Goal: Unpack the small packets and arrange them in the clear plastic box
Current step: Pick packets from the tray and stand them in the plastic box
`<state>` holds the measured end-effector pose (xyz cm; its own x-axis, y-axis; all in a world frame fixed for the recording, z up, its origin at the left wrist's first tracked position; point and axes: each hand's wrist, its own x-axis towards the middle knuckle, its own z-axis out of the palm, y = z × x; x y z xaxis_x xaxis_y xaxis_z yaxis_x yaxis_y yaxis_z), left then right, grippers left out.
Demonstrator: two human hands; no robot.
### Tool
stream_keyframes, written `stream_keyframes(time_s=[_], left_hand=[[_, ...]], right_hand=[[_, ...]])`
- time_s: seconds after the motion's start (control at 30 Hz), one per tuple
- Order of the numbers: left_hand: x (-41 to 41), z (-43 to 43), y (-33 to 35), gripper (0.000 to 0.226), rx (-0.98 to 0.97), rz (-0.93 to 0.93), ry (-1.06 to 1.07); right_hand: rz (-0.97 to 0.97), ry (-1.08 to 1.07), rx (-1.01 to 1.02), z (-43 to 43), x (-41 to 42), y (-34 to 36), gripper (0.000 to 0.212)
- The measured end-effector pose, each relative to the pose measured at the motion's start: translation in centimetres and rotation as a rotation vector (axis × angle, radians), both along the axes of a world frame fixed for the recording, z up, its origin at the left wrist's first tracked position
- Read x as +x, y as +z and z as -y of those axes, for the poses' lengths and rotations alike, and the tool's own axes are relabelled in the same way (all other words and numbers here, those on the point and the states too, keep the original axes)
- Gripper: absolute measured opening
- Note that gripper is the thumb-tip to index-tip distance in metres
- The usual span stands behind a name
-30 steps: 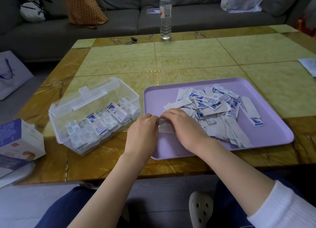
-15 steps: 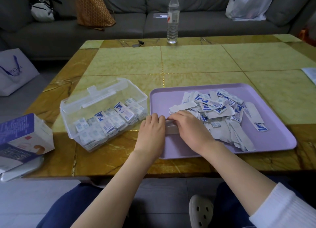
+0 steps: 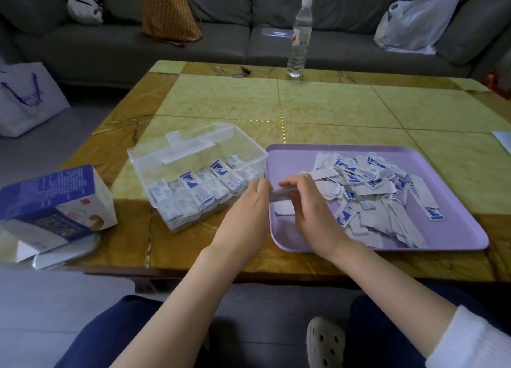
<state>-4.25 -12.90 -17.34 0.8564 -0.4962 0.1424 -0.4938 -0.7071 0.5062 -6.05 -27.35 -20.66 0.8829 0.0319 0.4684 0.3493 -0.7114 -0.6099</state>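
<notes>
Nearest, a white perforated rubber clog (image 3: 326, 342) sits on the floor between dark blue trouser legs. Above the counter's near edge, the left hand (image 3: 246, 215) and right hand (image 3: 309, 210) each pinch one end of a slim white paper packet (image 3: 279, 195). It is held over the left rim of a lilac rectangular plastic tray (image 3: 459, 199), with its long axis running roughly along the near edge. A flat white scrap (image 3: 284, 210) lies on the tray under the hands. Beyond the right hand is a loose heap of white-and-blue paper packets and torn wrappers (image 3: 367, 193), pointing every way.

Just left of the tray stands the clear plastic box (image 3: 193, 157), set askew to the counter's edges with its lid up at the far side. Rows of packets fill its near half.

At the near left corner a blue-and-white cardboard carton (image 3: 55, 202) lies tilted on a flat silvery thing (image 3: 63, 253). A white sheet (image 3: 503, 144) crosses the right edge.

At the far edge of the yellow, marble-patterned counter (image 3: 331, 105) stand a clear ribbed water bottle (image 3: 300, 36) and a small set of keys (image 3: 243, 72). Behind is a grey fabric sofa (image 3: 235, 44) with an orange-brown woven bag (image 3: 168, 11) and a translucent white plastic bag (image 3: 414, 19). A white paper carrier bag (image 3: 25, 97) stands on the floor to the left.
</notes>
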Motion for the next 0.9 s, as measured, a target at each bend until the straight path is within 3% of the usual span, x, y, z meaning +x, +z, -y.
stream_keyframes(time_s=[0.1, 0.3, 0.53, 0.77, 0.9], left_hand=[[-0.2, -1.3, 0.2, 0.024, -0.029, -0.006, -0.011], [-0.3, -4.7, 1.9, 0.024, -0.191, 0.117, 0.136], [-0.3, -8.7, 4.1, 0.014, -0.485, 0.227, 0.246], [0.7, -11.9, 4.4, 0.028, -0.574, 0.250, 0.298], [1.4, -12.8, 4.1, 0.027, -0.511, 0.245, 0.387]], right_hand=[[-0.040, 0.038, -0.047, -1.4, -0.2, 0.2, 0.029], [0.181, 0.041, -0.299, -3.2, 0.7, 3.1, 0.027], [0.189, 0.125, -0.216, -7.3, 1.2, 7.6, 0.025], [0.051, 0.149, -0.272, -11.2, 2.8, 9.8, 0.016], [-0.080, 0.153, -0.257, -12.6, 3.8, 10.9, 0.016]])
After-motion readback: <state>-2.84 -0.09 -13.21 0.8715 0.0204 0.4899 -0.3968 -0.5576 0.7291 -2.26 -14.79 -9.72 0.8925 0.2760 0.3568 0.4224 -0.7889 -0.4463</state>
